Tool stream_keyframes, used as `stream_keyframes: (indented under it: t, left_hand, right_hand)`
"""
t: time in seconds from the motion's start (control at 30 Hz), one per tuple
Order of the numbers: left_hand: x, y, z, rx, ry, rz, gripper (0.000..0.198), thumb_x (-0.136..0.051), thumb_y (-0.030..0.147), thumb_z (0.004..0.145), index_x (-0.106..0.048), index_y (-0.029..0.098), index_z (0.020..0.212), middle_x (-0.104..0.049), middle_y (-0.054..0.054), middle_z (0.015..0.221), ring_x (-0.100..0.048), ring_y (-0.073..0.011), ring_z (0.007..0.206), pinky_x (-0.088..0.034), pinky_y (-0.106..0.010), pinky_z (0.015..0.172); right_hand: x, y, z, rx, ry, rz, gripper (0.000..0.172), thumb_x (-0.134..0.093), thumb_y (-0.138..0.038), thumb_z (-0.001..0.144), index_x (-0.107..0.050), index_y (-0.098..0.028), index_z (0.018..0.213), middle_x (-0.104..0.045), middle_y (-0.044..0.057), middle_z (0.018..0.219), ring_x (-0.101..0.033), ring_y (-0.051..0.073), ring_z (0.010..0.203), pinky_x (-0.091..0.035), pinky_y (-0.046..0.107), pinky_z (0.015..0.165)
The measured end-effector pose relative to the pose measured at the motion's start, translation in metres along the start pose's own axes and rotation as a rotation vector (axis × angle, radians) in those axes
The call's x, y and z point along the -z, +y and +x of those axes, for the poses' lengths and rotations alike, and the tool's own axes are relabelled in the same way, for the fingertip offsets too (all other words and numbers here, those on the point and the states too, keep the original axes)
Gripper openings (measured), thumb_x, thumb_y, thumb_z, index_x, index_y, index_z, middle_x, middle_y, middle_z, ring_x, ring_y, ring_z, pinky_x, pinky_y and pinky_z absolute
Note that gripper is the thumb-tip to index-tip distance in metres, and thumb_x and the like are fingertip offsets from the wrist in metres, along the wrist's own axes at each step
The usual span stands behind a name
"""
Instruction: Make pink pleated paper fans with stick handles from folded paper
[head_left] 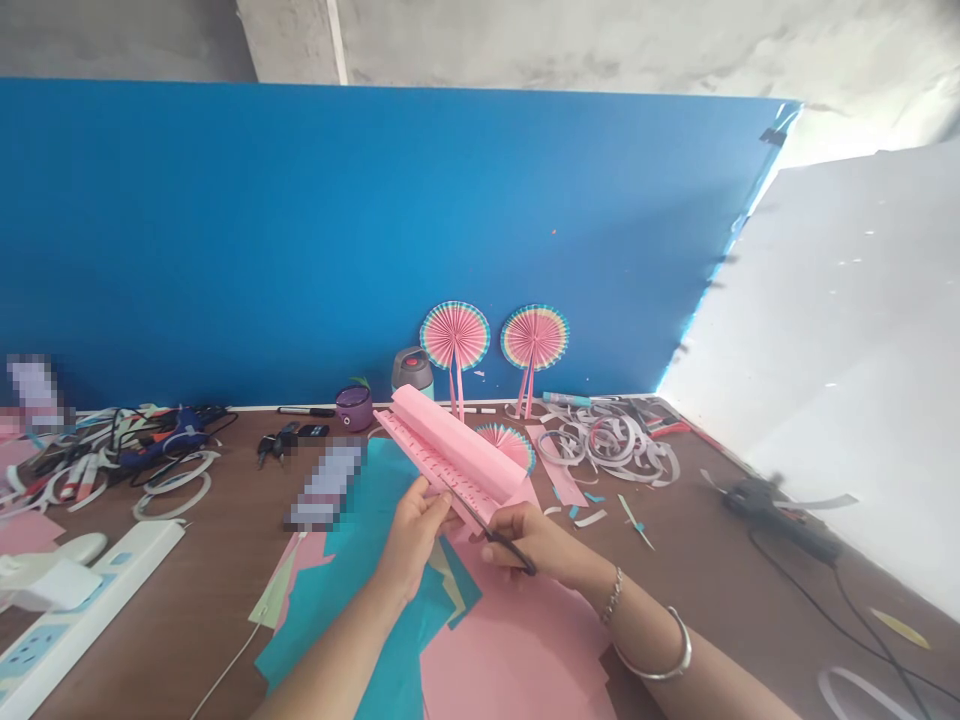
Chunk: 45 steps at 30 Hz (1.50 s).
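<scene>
White plastic shows at the far left: a power strip [97, 605] on the brown counter [225, 520]. Next, teal sheets [322, 605] lie spread below your left hand [409, 540], whose fingers pinch the near edge of a curled pink paper [457, 440], held slanting above the counter. Beyond it, two pleated fans [455, 335] stand by the blue partition [300, 230]. Your right hand's [536, 545] fingers are curled around the dark handles of the scissors [521, 558], blades against the paper. Farther right, white strips [622, 440] lie tangled.
</scene>
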<state>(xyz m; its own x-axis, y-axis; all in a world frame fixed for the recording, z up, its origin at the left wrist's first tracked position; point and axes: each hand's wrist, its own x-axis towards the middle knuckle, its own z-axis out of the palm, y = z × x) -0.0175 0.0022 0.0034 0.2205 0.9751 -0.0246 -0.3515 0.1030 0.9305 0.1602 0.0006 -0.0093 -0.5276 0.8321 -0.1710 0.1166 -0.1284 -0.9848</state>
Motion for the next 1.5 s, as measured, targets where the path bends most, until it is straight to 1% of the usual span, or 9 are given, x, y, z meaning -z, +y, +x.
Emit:
stream_keyframes:
  t: [0.1,0.2,0.37,0.5,0.73,1.13,1.27,1.43,1.5]
  left_hand:
    - [-0.0007,0.0008,-0.0011,-0.007,0.015,0.012,0.046,-0.067,0.04,0.072,-0.053,0.018,0.109,-0.072,-0.006,0.084,-0.068,-0.0236,0.083,-0.051,-0.034,0.074]
    - [-0.0011,0.0019,-0.0023,-0.01,-0.001,0.023,0.042,-0.065,0.039,0.075,-0.051,0.018,0.108,-0.072,-0.006,0.083,-0.068,-0.023,0.082,-0.051,-0.034,0.073]
    - [-0.0013,0.0025,-0.0024,0.003,-0.036,0.05,0.037,-0.063,0.039,0.076,-0.051,0.017,0.103,-0.072,-0.005,0.079,-0.068,-0.0234,0.082,-0.051,-0.034,0.073]
    - [-0.0018,0.003,-0.0019,0.01,-0.041,0.07,0.039,-0.063,0.039,0.076,-0.051,0.016,0.106,-0.072,-0.006,0.079,-0.068,-0.0235,0.08,-0.051,-0.035,0.074]
    - [0.0,0.0033,-0.0013,0.031,-0.052,0.101,0.043,-0.065,0.04,0.074,-0.052,0.016,0.107,-0.073,-0.008,0.087,-0.069,-0.0238,0.079,-0.051,-0.035,0.075]
    - [0.0026,0.0,-0.0002,0.008,-0.083,0.107,0.042,-0.061,0.038,0.078,-0.051,0.016,0.113,-0.072,-0.01,0.092,-0.069,-0.0226,0.08,-0.051,-0.035,0.076]
    - [0.0028,-0.0011,0.0001,0.002,-0.081,0.082,0.044,-0.061,0.037,0.078,-0.05,0.015,0.114,-0.072,-0.01,0.091,-0.069,-0.0231,0.08,-0.051,-0.035,0.075]
    - [0.002,-0.0019,-0.0002,-0.011,-0.073,0.043,0.042,-0.061,0.036,0.078,-0.051,0.016,0.114,-0.072,-0.01,0.091,-0.068,-0.0228,0.081,-0.05,-0.034,0.075]
    - [0.0004,-0.0011,-0.0005,-0.018,-0.048,0.033,0.041,-0.062,0.035,0.078,-0.052,0.016,0.112,-0.072,-0.009,0.09,-0.068,-0.0224,0.081,-0.05,-0.034,0.074]
  right_hand:
    - [-0.0009,0.0005,0.0004,-0.024,0.015,-0.039,0.042,-0.075,-0.047,0.062,-0.066,-0.011,0.081,-0.055,-0.003,0.051,-0.05,0.008,0.043,-0.037,0.018,0.039]
    - [-0.0005,0.0007,0.0004,-0.018,0.013,-0.047,0.041,-0.075,-0.046,0.063,-0.066,-0.011,0.083,-0.056,-0.003,0.051,-0.051,0.008,0.043,-0.038,0.018,0.04]
    - [-0.0011,0.0002,0.0005,-0.023,0.037,-0.05,0.037,-0.076,-0.046,0.06,-0.061,-0.013,0.07,-0.056,-0.003,0.049,-0.05,0.008,0.042,-0.036,0.018,0.039]
    - [-0.0014,-0.0004,0.0004,-0.022,0.032,-0.06,0.036,-0.077,-0.043,0.058,-0.057,-0.014,0.062,-0.054,-0.004,0.048,-0.047,0.008,0.042,-0.034,0.018,0.038]
    - [0.0004,-0.0003,-0.0005,-0.01,0.028,-0.065,0.035,-0.08,-0.039,0.056,-0.056,-0.014,0.059,-0.049,-0.006,0.049,-0.042,0.006,0.043,-0.031,0.018,0.04]
    - [-0.0022,0.0,0.0008,-0.005,0.039,-0.074,0.033,-0.077,-0.039,0.059,-0.053,-0.015,0.057,-0.047,-0.007,0.046,-0.037,0.005,0.04,-0.027,0.018,0.038]
    - [-0.0034,-0.0012,-0.0003,-0.01,0.053,-0.074,0.031,-0.077,-0.038,0.059,-0.057,-0.015,0.062,-0.048,-0.007,0.047,-0.04,0.005,0.04,-0.03,0.018,0.038]
    - [-0.0026,0.0016,0.0,-0.014,0.057,-0.046,0.033,-0.078,-0.036,0.058,-0.055,-0.017,0.071,-0.05,-0.008,0.046,-0.049,0.008,0.039,-0.034,0.017,0.036]
    - [-0.0032,0.0027,0.001,-0.022,0.06,-0.015,0.034,-0.078,-0.037,0.059,-0.054,-0.017,0.073,-0.053,-0.007,0.047,-0.052,0.009,0.039,-0.037,0.017,0.035]
